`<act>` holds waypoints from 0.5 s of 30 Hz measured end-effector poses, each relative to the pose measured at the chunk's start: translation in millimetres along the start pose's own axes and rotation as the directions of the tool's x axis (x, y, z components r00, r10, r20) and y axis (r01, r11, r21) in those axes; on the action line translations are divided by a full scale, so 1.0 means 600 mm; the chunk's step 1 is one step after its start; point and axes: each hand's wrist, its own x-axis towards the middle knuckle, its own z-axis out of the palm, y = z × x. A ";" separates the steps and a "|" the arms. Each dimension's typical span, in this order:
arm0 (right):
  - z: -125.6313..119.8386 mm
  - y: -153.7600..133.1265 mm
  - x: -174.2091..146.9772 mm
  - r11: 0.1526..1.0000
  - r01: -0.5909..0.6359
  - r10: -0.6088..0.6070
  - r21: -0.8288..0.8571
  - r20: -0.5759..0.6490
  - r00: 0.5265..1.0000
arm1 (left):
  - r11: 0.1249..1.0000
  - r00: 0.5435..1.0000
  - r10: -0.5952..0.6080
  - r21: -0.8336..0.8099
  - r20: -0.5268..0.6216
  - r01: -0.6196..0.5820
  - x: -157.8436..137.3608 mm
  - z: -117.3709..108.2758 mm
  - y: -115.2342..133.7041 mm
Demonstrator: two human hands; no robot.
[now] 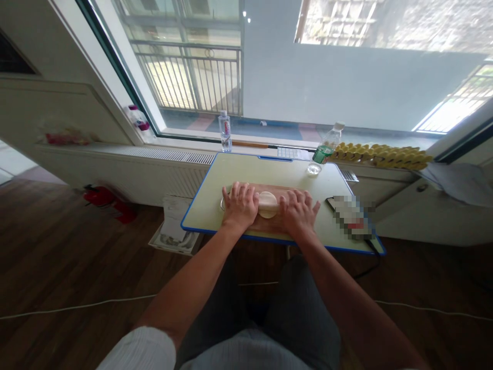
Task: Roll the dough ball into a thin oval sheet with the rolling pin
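A round, flat piece of pale dough [266, 211] lies on a wooden board [269, 225]. Across it runs a light-coloured rolling pin [268, 202], with only the stretch between the hands showing. My left hand [240, 205] is over the pin's left part, palm down, fingers bent forward over it. On the other side my right hand [299, 209] grips the right part in the same way, its little finger pointing outward. The pin's ends are hidden under the hands. Just left of my left hand, part of a metal ring [222, 204] shows at the board's edge.
The board rests on a small blue-edged table [208, 205]. A blurred-out phone-like object [352, 218] lies on the right. A green-labelled bottle [325, 149] stands at the back; a clear bottle [225, 132] is near the sill. A fire extinguisher [110, 202] is on the left.
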 end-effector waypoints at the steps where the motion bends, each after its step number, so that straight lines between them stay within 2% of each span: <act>1: 0.004 0.003 -0.018 1.000 0.008 -0.008 -0.008 -0.009 1.000 | 1.000 1.000 0.005 -0.015 -0.012 -0.006 -0.016 0.000 0.001; 4: 0.015 0.015 -0.078 0.999 0.046 -0.047 -0.020 -0.031 0.998 | 0.998 0.999 0.010 -0.058 -0.046 -0.013 -0.068 0.003 0.002; 7: 0.021 0.022 -0.097 0.996 0.086 -0.087 -0.019 -0.048 0.995 | 0.998 0.998 0.005 -0.063 -0.067 -0.009 -0.080 0.007 0.002; 9: 0.020 0.019 -0.073 0.997 0.078 -0.079 -0.014 -0.043 0.996 | 0.998 0.999 -0.003 -0.057 -0.046 0.001 -0.057 0.009 0.004; 13: 0.017 0.003 0.010 0.999 0.051 -0.051 0.009 -0.031 0.998 | 0.999 1.000 0.001 -0.034 0.001 -0.001 0.015 0.007 0.010; 15: 0.017 -0.001 0.028 0.999 0.044 -0.044 0.017 -0.033 0.998 | 1.000 1.000 0.009 -0.019 -0.003 -0.009 0.029 0.006 0.011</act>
